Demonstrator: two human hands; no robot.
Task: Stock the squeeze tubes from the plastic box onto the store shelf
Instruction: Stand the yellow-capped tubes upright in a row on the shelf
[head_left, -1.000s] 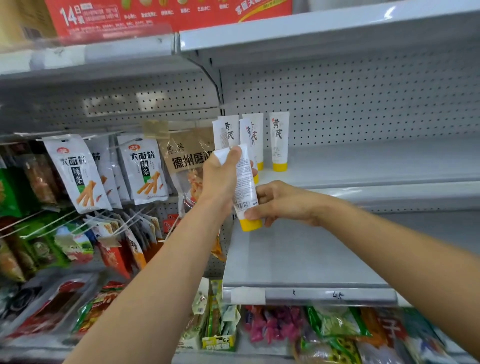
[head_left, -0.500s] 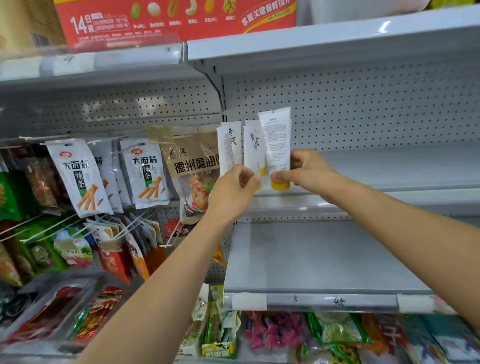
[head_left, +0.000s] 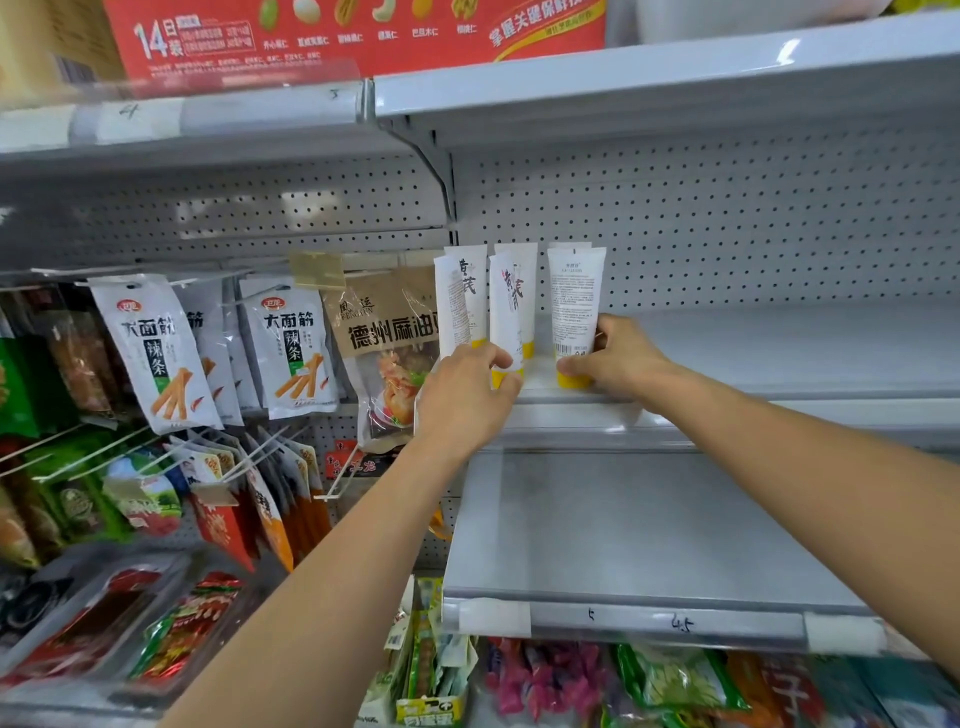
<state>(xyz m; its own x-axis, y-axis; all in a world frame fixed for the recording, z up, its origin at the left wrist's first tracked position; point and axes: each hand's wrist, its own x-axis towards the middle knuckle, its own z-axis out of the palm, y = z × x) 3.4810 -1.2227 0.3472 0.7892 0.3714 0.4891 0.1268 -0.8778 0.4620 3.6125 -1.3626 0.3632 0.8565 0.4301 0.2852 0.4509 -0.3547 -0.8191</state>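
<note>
Several white squeeze tubes with yellow caps stand cap-down at the left end of the grey shelf. My right hand grips the rightmost tube near its cap, back label facing me, its cap resting on the shelf. My left hand pinches the yellow cap of the front tube of the left group. Two more tubes stand just behind and to the left. The plastic box is out of view.
A wider grey shelf juts out below my arms. Snack bags hang on pegs to the left. A red carton sits on the top shelf. Packets fill the bottom row.
My right hand carried the tube up from the lower shelf and set it cap-down on the upper shelf. My left hand let go of it and moved to the standing tubes.
</note>
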